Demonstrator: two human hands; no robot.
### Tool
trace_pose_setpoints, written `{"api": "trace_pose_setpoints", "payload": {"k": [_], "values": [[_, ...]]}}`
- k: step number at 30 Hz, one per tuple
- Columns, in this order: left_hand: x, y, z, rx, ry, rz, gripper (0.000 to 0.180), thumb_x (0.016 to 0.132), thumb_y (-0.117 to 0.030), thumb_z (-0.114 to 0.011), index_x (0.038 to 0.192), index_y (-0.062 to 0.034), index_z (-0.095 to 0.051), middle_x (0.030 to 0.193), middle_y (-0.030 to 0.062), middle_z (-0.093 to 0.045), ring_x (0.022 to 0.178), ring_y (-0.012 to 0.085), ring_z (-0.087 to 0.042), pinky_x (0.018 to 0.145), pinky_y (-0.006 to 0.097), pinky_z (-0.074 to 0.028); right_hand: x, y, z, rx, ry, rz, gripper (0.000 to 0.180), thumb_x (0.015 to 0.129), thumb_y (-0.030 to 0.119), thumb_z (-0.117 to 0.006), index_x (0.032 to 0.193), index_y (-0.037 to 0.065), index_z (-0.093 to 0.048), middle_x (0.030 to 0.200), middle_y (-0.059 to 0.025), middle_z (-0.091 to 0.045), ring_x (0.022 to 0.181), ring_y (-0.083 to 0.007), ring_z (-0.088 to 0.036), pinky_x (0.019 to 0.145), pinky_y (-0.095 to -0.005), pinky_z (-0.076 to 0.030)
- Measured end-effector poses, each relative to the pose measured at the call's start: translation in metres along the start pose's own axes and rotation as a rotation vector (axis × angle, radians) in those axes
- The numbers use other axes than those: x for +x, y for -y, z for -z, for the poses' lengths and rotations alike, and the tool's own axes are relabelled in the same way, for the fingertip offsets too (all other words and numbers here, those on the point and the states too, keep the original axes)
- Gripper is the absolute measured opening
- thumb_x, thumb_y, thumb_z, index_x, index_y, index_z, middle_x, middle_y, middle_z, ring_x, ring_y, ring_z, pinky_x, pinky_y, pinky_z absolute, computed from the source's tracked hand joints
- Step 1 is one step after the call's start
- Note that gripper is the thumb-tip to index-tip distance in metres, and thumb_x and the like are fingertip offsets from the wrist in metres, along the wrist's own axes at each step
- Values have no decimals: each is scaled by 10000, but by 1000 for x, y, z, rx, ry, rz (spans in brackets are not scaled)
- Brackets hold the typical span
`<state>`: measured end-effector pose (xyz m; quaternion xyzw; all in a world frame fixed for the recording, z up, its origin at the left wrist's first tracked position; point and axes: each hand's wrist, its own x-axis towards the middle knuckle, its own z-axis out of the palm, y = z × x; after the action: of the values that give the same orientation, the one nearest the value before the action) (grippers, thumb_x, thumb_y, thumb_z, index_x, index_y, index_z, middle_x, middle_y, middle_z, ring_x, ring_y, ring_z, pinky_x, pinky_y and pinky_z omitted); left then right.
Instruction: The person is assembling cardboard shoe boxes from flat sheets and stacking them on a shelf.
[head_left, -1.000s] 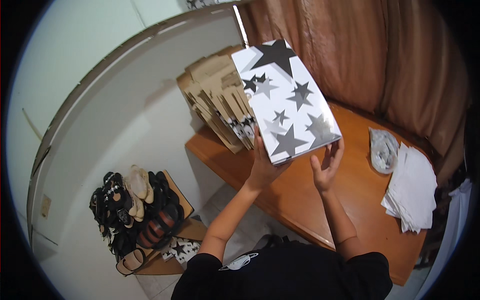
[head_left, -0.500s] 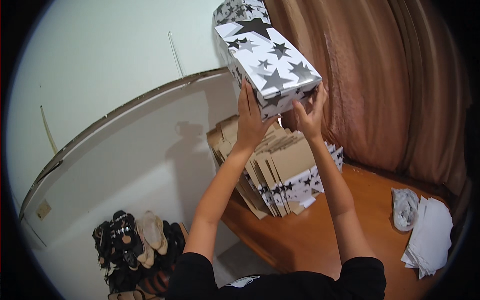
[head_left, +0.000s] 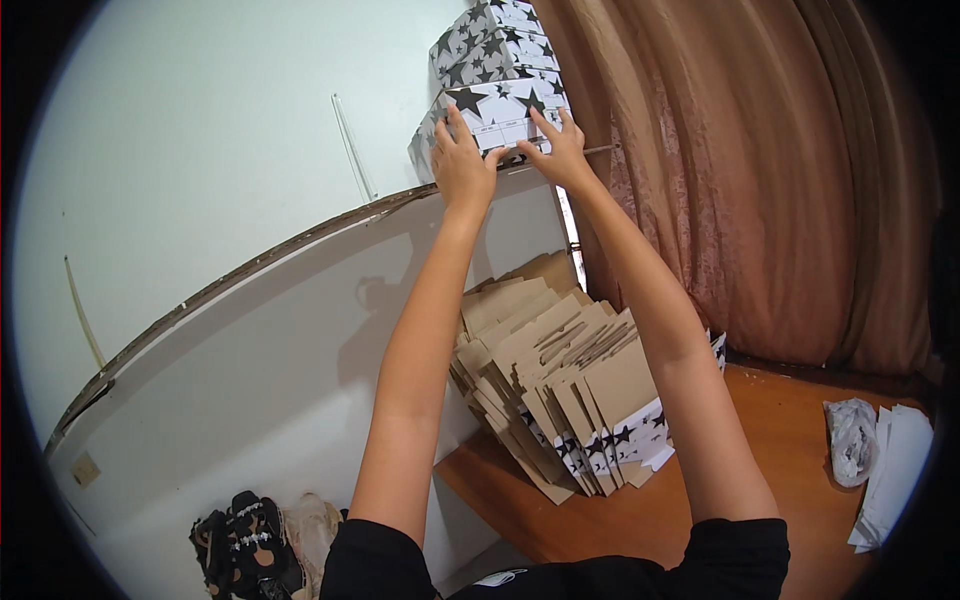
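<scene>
A white box with black and grey stars (head_left: 505, 100) sits on the high ledge (head_left: 405, 199), its narrow front toward me. Behind and above it rise more boxes with the same star print (head_left: 492, 50). My left hand (head_left: 463, 172) lies at the left of the box's front, fingers stretched up and spread. At the right of that front, my right hand (head_left: 562, 158) has its fingers apart and its thumb near the lower edge. Both hands touch or nearly touch the box; neither is wrapped round it.
Several flat brown cardboard pieces (head_left: 530, 340), some star-printed, lean together on the orange-brown table (head_left: 620, 535). A clear plastic bag (head_left: 852, 440) and white sheets (head_left: 893, 475) lie at right. Brown curtains (head_left: 720, 190) hang at right. Shoes (head_left: 250, 545) are piled at lower left.
The box has gone from being held tilted between both hands to resting on the ledge against the other boxes. Both hands have moved up and forward, and their fingers have opened.
</scene>
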<state>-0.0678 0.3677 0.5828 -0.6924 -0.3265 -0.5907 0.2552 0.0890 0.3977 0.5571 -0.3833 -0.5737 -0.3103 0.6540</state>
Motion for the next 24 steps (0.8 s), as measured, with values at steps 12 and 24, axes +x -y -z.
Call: {"api": "trace_pose_setpoints", "payload": {"k": [12, 24], "values": [[-3, 43, -45, 498, 1, -170, 549, 792, -372, -610, 1239, -73, -498, 1128, 102, -521, 1043, 240, -545, 965, 721, 14, -25, 3, -55, 43, 276, -247, 558, 877, 421, -447, 1321, 85, -417, 1394, -207, -312, 1287, -362, -311, 1001, -664, -107], [26, 30, -46, 729, 259, -169, 404, 884, -309, -385, 967, -14, -648, 888, 132, -649, 970, 287, -569, 947, 723, 85, -10, -10, -66, -88, 374, -334, 505, 904, 382, -251, 1244, 127, -523, 1346, -36, -448, 1316, -378, -248, 937, -727, 104]]}}
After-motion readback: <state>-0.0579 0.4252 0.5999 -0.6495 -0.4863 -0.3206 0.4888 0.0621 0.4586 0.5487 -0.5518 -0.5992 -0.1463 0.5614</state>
